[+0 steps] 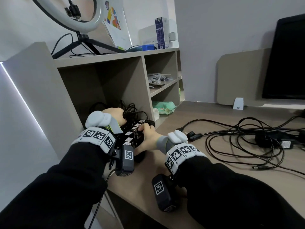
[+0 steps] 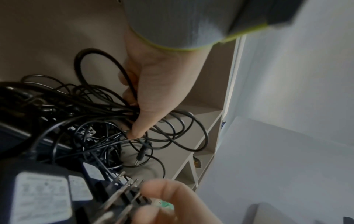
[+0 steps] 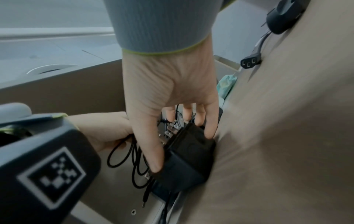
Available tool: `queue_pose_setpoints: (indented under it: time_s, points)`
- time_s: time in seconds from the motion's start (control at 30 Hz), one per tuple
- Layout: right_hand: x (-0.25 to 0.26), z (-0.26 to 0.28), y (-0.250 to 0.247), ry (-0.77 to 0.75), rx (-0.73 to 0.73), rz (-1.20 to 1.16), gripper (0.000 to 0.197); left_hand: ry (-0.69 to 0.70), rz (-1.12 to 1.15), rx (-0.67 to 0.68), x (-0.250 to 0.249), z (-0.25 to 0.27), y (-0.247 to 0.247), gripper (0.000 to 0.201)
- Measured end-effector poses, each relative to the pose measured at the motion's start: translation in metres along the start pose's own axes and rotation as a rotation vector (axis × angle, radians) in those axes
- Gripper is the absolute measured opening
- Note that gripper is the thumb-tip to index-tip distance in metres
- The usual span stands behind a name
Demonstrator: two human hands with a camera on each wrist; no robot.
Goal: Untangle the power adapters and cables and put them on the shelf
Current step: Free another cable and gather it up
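Note:
A row of black power adapters with white labels lies at the mouth of the shelf's lower left compartment. My right hand grips one black adapter between thumb and fingers, prongs up. Further inside the compartment, my left hand clutches a bundle of thin black cables, which loops around the fingers. The labelled adapter fills the lower left of the left wrist view. A second tangle of black cables with an adapter lies on the desk to the right.
A black plug rests just right of my right wrist. A monitor stands at the far right. A green tissue pack and white cables fill the small right compartments. A ring light tripod stands on top.

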State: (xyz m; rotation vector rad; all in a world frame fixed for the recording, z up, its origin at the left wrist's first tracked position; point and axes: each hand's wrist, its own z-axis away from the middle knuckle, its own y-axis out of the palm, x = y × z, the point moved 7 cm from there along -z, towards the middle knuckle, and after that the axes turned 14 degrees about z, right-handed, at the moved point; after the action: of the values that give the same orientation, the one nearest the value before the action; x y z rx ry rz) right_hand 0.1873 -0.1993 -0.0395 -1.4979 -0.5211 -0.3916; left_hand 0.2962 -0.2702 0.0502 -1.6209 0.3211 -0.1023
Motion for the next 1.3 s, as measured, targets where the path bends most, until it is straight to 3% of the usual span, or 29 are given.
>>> queue_pose_setpoints:
  time_s: [0.17, 0.3, 0.37, 0.5, 0.6, 0.83, 1.03, 1.13, 1.3]
  points:
    - [-0.011, 0.005, 0.0, 0.082, 0.108, 0.043, 0.079, -0.036, -0.034, -0.119, -0.003, -0.018, -0.004, 0.028]
    - [-0.006, 0.003, 0.006, 0.105, 0.189, 0.045, 0.043, -0.071, 0.113, -0.201, 0.002, -0.032, -0.008, 0.034]
    - [-0.003, 0.0, 0.011, 0.114, 0.233, -0.002, 0.038, -0.061, 0.227, -0.223, 0.003, -0.037, -0.004, 0.047]
    - [-0.002, 0.004, 0.018, 0.112, 0.345, -0.147, 0.03, -0.03, 0.275, -0.063, -0.001, -0.043, 0.017, 0.078]
    - [-0.003, 0.011, 0.016, 0.085, 0.4, -0.224, 0.03, -0.026, 0.262, -0.034, -0.003, -0.041, 0.019, 0.086]
    - [-0.01, 0.014, 0.015, 0.099, 0.424, -0.222, 0.029, 0.101, 0.289, -0.059, -0.022, -0.015, 0.004, 0.076]
    - [0.0, 0.017, 0.032, 0.12, 0.457, -0.304, 0.028, 0.095, 0.5, -0.015, -0.028, 0.014, 0.015, 0.032]
    - [0.005, 0.017, 0.035, 0.116, 0.415, -0.342, 0.035, 0.049, 0.607, 0.008, -0.019, 0.021, 0.029, 0.024]
    - [0.005, 0.018, 0.035, 0.138, 0.433, -0.393, 0.022, 0.016, 0.389, 0.041, -0.014, 0.024, 0.04, 0.029]
